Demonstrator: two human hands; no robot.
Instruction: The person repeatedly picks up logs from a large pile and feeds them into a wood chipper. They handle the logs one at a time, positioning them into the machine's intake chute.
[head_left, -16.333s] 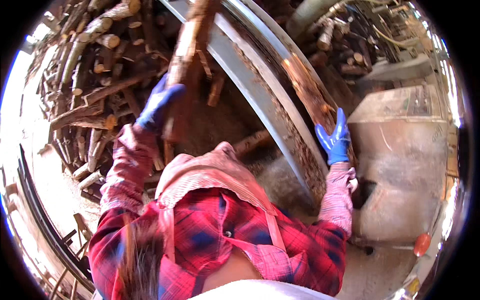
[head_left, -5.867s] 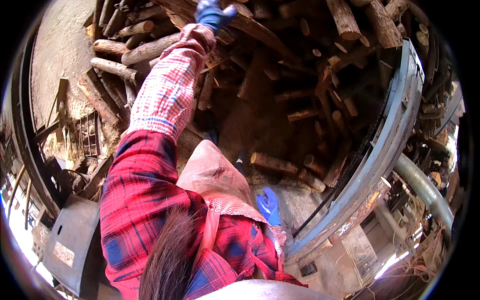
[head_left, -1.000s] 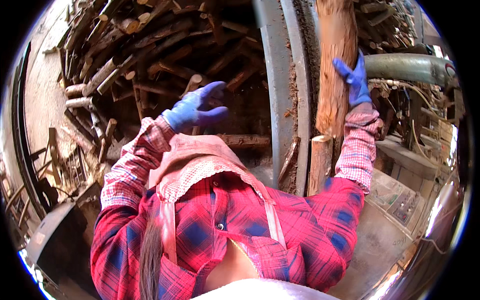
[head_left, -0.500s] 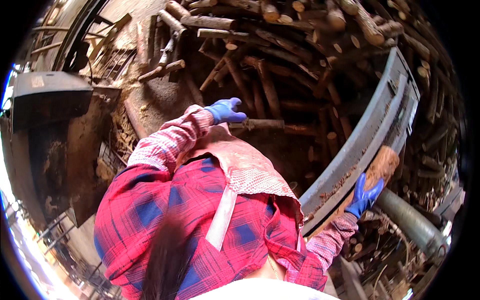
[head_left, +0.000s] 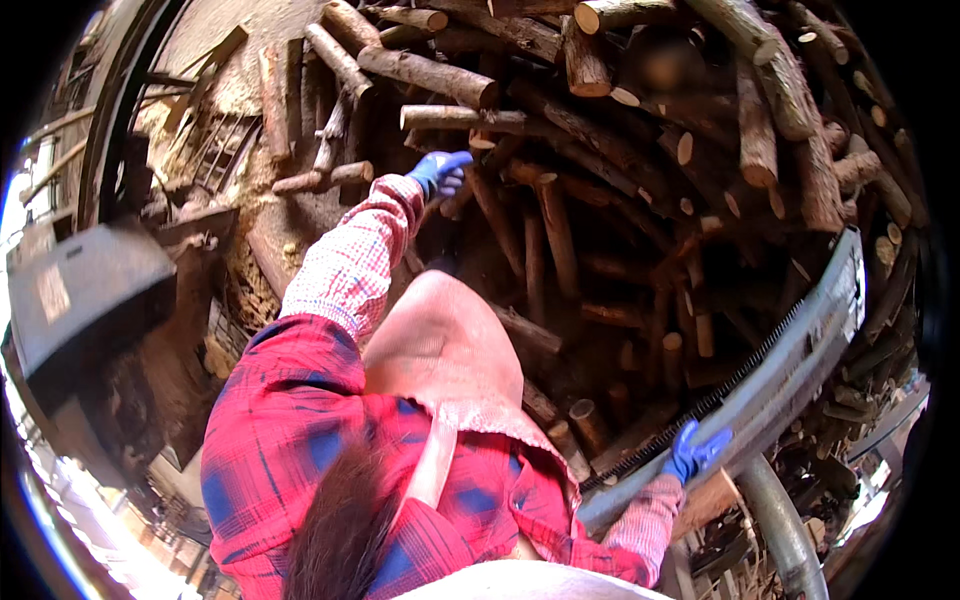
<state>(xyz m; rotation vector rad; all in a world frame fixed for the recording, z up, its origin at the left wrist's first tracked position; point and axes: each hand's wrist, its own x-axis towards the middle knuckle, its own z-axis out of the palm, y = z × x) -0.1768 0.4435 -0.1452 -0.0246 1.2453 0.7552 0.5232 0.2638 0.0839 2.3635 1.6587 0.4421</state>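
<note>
Left arm stretched forward and up, checked sleeve, blue-gloved left hand (head_left: 440,172) at full reach — fingers curled. Right arm bent low at side, blue-gloved right hand (head_left: 697,452) — fingers bent, palm down.

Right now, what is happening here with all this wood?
A person in a red plaid shirt and blue gloves works at a big pile of logs. The left hand reaches into the pile, at the end of a log. The right hand rests on the edge of a long grey metal rail, with a cut piece of wood just beneath it.
</note>
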